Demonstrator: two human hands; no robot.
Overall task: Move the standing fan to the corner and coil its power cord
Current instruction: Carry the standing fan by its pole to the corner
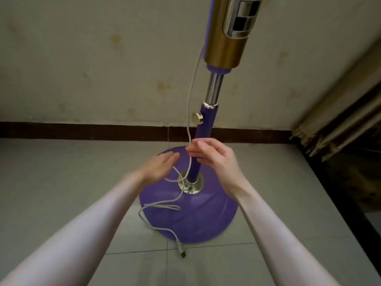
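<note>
Head view, looking down: the fan [206,129] stands upright on the tiled floor [61,172], near a stained wall [82,58] with a dark skirting [82,130] along its foot. To the left of the fan's pole [203,129], the left hand [159,166] hovers over the left edge of the purple base [198,219], palm down, fingers [172,156] spread and loose, gripping nothing; the white cord [190,96] passes just beside its fingertips, and whether it touches them cannot be told. The cord hangs down the left side of the pole from the gold housing [223,46] above, runs past a gold knob [197,118] on the pole, loops loosely over the base around the pole's foot collar [190,185], trails off the base's near left edge onto the floor and ends in a plug [181,249] lying on a tile just in front of the base. Right of the cord, the right hand [210,155] is held in front of the pole, fingers [193,150] slightly curled and apart; the hanging cord runs by its fingertips, and a pinch on it cannot be told. Far right of the fan, a worn frame [329,129] meets the wall at the corner.
</note>
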